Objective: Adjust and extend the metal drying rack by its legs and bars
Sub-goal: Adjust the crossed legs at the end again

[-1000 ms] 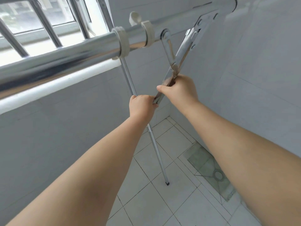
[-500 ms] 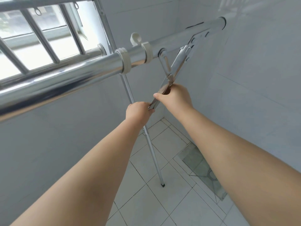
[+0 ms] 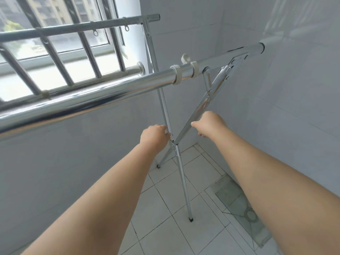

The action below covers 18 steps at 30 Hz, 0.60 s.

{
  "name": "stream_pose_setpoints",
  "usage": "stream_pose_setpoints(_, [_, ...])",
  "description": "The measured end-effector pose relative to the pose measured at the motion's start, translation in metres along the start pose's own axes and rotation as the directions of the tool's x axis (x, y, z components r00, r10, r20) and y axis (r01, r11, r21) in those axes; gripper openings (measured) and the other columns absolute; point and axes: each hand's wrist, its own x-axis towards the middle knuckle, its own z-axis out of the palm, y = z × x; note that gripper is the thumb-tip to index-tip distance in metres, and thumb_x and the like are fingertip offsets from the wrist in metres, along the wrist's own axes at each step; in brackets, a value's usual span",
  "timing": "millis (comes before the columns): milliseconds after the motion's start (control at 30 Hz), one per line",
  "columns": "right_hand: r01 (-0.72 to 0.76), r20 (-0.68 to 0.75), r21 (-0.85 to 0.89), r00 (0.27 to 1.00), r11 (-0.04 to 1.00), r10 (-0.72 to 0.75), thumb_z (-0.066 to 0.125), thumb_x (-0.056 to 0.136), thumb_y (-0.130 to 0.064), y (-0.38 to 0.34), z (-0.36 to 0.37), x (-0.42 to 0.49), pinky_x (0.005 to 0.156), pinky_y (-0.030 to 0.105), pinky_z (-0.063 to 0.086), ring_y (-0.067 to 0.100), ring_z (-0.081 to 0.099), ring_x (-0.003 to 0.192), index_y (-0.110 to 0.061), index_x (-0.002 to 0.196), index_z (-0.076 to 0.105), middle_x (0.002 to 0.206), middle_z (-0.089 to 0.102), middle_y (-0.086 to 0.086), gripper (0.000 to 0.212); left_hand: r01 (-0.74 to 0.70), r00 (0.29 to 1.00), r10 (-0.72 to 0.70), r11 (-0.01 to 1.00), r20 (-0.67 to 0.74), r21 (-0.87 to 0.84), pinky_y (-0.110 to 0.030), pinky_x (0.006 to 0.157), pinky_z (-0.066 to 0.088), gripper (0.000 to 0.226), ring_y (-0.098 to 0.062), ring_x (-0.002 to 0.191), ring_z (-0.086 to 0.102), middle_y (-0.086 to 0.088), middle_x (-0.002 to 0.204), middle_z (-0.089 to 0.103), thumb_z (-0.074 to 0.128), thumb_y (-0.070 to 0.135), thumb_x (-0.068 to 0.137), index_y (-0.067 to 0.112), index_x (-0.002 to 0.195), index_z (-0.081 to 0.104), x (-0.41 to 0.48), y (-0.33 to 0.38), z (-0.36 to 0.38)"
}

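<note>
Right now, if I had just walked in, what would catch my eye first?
A thick shiny metal bar slants across the view just below the barred window. Beneath it, two bare arms reach out, the left hand and right hand on the rack's crossed legs, just above their pivot, over a white tiled floor.

The drying rack is shiny chrome tube, standing on a pale tiled floor close to the white tiled walls. Its thick top bar runs slanting across, rising to the right, with 2 white plastic collars around it and a small white hook just above them. A thinner second bar runs higher, nearer the window. Below, 2 slim legs cross in an X at a small metal pivot. Both feet rest on the floor, black-capped. A short folding brace links the top bar to the right-hand leg.
</note>
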Motion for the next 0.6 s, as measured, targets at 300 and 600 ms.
stream_pose_setpoints(300, [0.175,0.145,-0.111,0.977,0.978,-0.158,0.058,0.084,-0.025,-0.057,0.022,-0.035,0.07,0.031,0.047,0.029,0.063,0.087,-0.005,0.101,0.063,0.097,0.069,0.013,0.027,0.096,0.993,-0.096,0.995,-0.064,-0.006,-0.037,0.093,0.043,0.04,-0.027,0.116,0.052,-0.005,0.13,0.057,0.041,0.034,0.096,0.02,0.132,0.051,-0.054,-0.045,-0.038])
stream_pose_setpoints(600, [0.43,0.26,-0.111,0.883,0.896,-0.391,0.059,0.088,-0.027,-0.153,0.096,-0.113,0.078,0.032,0.048,0.028,0.061,0.098,-0.007,0.105,0.064,0.106,0.068,0.011,0.026,0.374,0.925,-0.371,0.927,-0.081,0.026,-0.036,0.096,0.04,0.042,-0.025,0.121,0.049,-0.004,0.135,0.053,0.039,0.035,0.098,0.021,0.137,0.044,-0.175,-0.177,-0.073])
